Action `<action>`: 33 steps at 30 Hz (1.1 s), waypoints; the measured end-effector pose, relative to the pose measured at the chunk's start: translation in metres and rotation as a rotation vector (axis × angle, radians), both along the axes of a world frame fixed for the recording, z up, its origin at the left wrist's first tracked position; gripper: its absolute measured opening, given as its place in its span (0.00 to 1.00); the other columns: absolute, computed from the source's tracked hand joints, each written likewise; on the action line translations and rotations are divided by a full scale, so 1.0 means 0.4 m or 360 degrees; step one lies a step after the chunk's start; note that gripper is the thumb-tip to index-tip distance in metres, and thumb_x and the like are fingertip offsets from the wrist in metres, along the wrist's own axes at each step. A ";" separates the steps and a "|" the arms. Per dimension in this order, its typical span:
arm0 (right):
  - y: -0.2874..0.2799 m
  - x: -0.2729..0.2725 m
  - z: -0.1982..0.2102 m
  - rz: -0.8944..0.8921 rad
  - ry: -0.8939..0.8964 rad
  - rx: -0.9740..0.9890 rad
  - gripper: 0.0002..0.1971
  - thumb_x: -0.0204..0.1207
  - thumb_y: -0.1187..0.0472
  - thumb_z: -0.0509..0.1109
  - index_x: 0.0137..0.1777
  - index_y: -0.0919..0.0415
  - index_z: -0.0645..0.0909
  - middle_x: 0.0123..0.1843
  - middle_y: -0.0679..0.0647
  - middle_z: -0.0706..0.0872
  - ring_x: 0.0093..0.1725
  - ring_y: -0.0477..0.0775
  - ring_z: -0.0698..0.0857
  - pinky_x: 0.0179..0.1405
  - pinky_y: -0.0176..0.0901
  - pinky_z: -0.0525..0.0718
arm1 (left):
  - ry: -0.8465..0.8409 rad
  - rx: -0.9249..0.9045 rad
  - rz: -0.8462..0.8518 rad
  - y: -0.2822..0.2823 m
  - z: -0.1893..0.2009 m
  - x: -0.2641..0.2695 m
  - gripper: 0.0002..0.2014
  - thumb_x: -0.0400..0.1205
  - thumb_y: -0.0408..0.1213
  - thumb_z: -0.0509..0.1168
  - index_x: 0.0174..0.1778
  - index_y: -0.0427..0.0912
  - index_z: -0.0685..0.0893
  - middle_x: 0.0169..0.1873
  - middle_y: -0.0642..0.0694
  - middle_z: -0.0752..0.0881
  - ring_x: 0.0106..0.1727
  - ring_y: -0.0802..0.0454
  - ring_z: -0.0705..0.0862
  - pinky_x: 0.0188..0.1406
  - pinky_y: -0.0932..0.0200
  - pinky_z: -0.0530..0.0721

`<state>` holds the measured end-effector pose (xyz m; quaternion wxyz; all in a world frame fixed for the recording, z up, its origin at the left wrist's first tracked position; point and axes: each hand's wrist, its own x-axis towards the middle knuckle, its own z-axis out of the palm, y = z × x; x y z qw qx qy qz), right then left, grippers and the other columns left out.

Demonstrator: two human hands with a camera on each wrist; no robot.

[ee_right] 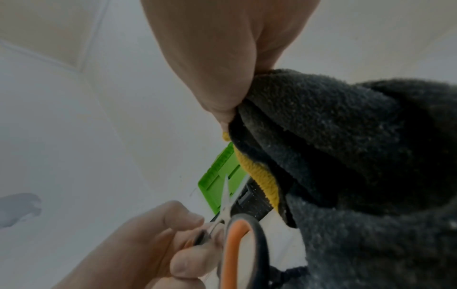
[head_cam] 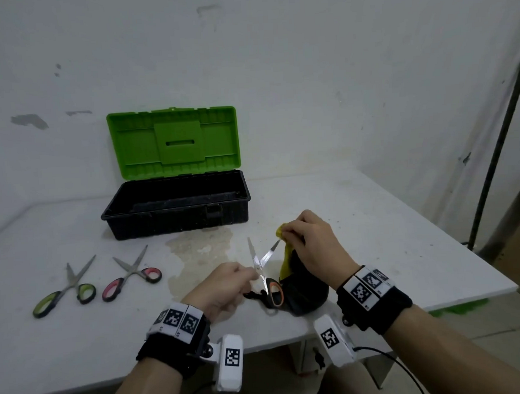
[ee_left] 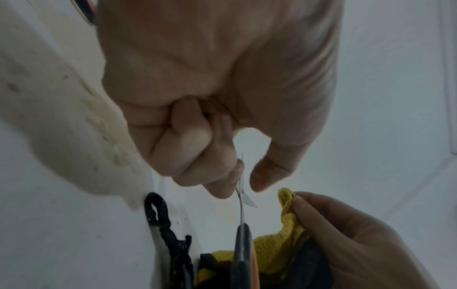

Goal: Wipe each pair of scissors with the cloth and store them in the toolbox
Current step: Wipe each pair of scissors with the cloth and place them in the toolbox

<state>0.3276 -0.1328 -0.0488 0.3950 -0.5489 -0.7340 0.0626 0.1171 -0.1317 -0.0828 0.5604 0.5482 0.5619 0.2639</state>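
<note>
Left hand (head_cam: 224, 285): fingers curled around one handle of the orange-handled scissors (head_cam: 264, 268), held above the bench (head_cam: 376, 220) near its front edge; blades spread in a V, one pointing towards the toolbox (head_cam: 175, 208), the other angled right into the cloth (head_cam: 300, 282); free orange-and-black handle loop hanging beside the cloth.
Right hand (head_cam: 311, 242): fingertips pinching a yellow fold of the cloth against the tip of the right-angled blade; the rest of the cloth, dark grey with yellow edging, hangs down to the bench surface.
Toolbox: black base, green lid (head_cam: 173, 141) standing upright and open, near the back edge of the bench, left of centre; what lies inside cannot be told.
Green-handled scissors (head_cam: 65, 289): lying flat towards the bench's left side, blades parted.
Pink-handled scissors (head_cam: 131, 274): lying flat just beside the green pair on its right, blades parted, apart from the toolbox.
Bench surface: white, with a yellowish stain (head_cam: 201, 255) in front of the toolbox.
</note>
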 end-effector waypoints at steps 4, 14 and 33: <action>-0.010 -0.011 -0.017 0.0105 -0.0050 -0.0041 0.08 0.82 0.58 0.68 0.51 0.57 0.89 0.45 0.49 0.77 0.43 0.46 0.78 0.45 0.27 0.72 | -0.0070 -0.0074 0.0072 0.007 0.010 -0.005 0.06 0.81 0.29 0.56 0.41 0.40 0.76 0.27 0.47 0.79 0.19 0.56 0.64 0.20 0.64 0.56; -0.016 -0.023 -0.018 0.0155 -0.0036 -0.0105 0.08 0.82 0.57 0.68 0.50 0.57 0.89 0.45 0.48 0.77 0.44 0.47 0.80 0.48 0.30 0.76 | -0.0271 0.0114 0.0220 0.010 0.009 -0.017 0.07 0.86 0.26 0.63 0.55 0.32 0.85 0.33 0.41 0.83 0.26 0.55 0.82 0.24 0.65 0.81; -0.032 -0.042 -0.004 0.0266 -0.0039 -0.0043 0.08 0.82 0.59 0.69 0.52 0.56 0.89 0.45 0.50 0.79 0.43 0.45 0.79 0.45 0.24 0.73 | -0.1059 0.0041 0.0656 -0.015 -0.013 0.028 0.13 0.89 0.47 0.61 0.63 0.43 0.79 0.58 0.34 0.84 0.55 0.31 0.91 0.57 0.27 0.86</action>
